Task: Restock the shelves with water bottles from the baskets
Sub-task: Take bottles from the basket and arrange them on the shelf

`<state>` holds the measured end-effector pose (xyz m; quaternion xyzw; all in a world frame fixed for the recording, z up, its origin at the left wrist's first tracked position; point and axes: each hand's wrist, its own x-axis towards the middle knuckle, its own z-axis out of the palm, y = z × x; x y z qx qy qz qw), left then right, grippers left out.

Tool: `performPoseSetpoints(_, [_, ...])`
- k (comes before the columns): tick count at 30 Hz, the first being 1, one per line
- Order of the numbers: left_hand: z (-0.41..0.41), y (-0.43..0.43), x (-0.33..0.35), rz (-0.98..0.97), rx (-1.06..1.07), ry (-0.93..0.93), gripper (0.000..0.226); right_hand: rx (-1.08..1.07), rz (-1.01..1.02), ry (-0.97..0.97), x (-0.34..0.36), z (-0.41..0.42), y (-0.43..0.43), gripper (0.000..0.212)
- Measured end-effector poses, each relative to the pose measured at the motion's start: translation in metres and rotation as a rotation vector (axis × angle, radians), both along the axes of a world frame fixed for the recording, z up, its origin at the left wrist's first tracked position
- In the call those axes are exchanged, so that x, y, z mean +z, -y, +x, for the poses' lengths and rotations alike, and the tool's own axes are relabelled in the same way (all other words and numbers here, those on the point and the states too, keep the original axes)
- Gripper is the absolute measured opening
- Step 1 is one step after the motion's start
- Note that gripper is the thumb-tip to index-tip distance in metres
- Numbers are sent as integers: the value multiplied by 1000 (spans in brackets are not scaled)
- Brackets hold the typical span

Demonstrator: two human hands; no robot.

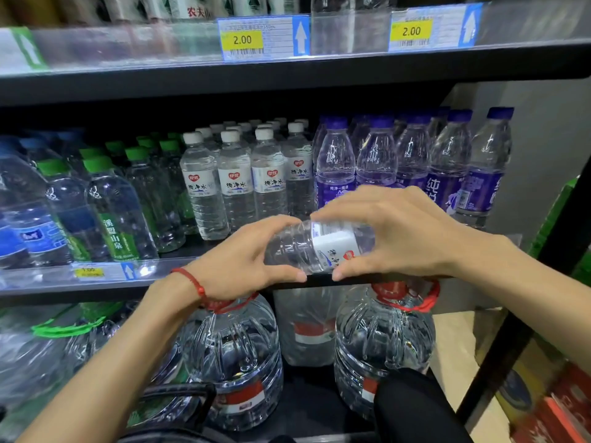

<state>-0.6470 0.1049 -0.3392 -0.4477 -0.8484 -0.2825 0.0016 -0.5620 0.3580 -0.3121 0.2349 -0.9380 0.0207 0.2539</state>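
In front of the middle shelf (96,284), in the only view, from your head, you held one small water bottle (316,247) in both hands. It lay on its side in the air, just before the shelf edge and above the large jugs (236,356) on the bottom level. Your left hand (243,263) gripped the ribbed lower part, with the fingers curled over the top and the thumb underneath. Your right hand (399,231) gripped the label end in the same way. The cap was hidden under this hand, so I cannot tell which way it pointed.

The white label with a red heart looked the same as on the white-capped bottles (236,177), which stood upright between the green-capped bottles (118,206) and the purple-capped bottles (377,161). So I judge that you were in the placing step: the bottle was out of the basket but not yet on the shelf. A dark curved bar (179,394) at the bottom may have been a basket handle, but I am not sure.

The next move, as I judge it, called for turning the bottle upright, cap on top. Then you needed to set it in the free strip in front of the white-capped row, label to the front, without knocking the neighbours.
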Motion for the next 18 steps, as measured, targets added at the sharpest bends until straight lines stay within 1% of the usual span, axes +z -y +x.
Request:
performPoseSetpoints(2, [-1,10,-1,62,30,82,69,40,-133,-187,-11,-3,5,75])
performPoseSetpoints(3, [-2,14,-2,105,38,123,65,61,-232,-312,-19,-2,11,66])
performPoseSetpoints(4, [-3,19,-4,161,48,156,62,75,-361,-420,-28,0,19,54])
performPoseSetpoints(5, [-5,23,-7,223,64,188,61,78,-505,-484,-37,4,29,43])
performPoseSetpoints(6, [-7,26,-10,292,78,224,60,65,-653,-497,-46,7,38,37])
performPoseSetpoints(7, [-6,29,-14,359,84,265,58,44,-806,-465,-52,10,48,36])
performPoseSetpoints(9, [-4,30,-23,447,92,311,53,40,-1120,-310,-57,9,62,43])
performPoseSetpoints(10, [-1,29,-28,475,104,320,51,63,-1254,-179,-55,7,68,46])
performPoseSetpoints(11, [1,28,-33,506,112,338,50,99,-1346,-14,-52,3,73,50])
performPoseSetpoints(12, [4,26,-38,542,114,367,49,142,-1385,140,-48,-2,78,53])
performPoseSetpoints(13, [6,24,-43,574,111,397,49,173,-1373,236,-46,-6,83,56])
performPoseSetpoints(14, [8,22,-49,600,108,421,50,182,-1339,277,-45,-9,88,59])
performPoseSetpoints(18, [13,13,-58,665,96,469,56,161,-1240,236,-44,-24,93,60])
